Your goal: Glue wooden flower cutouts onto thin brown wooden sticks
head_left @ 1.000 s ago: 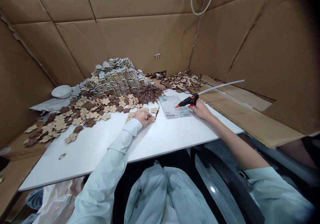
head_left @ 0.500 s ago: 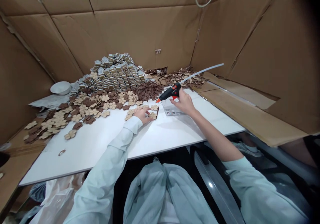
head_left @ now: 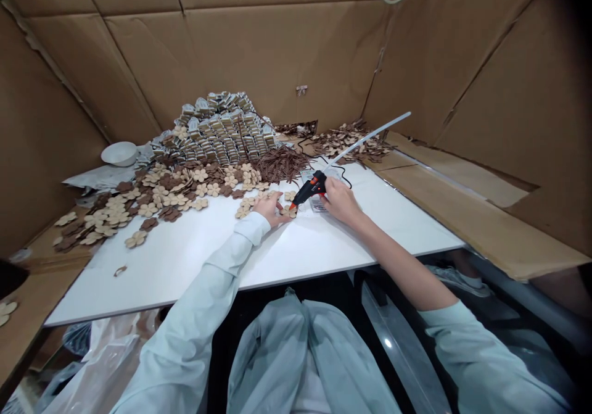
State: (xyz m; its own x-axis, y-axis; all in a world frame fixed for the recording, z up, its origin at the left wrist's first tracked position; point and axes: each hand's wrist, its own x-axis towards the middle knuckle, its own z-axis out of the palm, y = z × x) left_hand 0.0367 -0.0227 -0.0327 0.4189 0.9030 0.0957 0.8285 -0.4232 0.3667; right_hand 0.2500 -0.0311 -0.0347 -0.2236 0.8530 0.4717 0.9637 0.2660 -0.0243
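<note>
Pressure on the gun (head_left: 309, 191) should be light and even, its tip centred on the flower (head_left: 288, 214), left fingers clear of the heat. Right hand (head_left: 341, 200) is closed round the gun. Flower lies on the table (head_left: 319, 244), right of the left hand (head_left: 269, 209), at its fingertips; pinch cannot be confirmed.

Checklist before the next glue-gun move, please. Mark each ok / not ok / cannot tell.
1. Glue gun gripped by right hand: ok.
2. Glue stick in the gun's rear: ok, long length sticking out.
3. Orange nozzle aimed at beige flower: ok.
4. Left hand at that flower's edge: ok.
5. Left fingertips well away from nozzle: not ok, close by; possible burn risk.
6. Glue coming out: cannot tell, too small.
</note>
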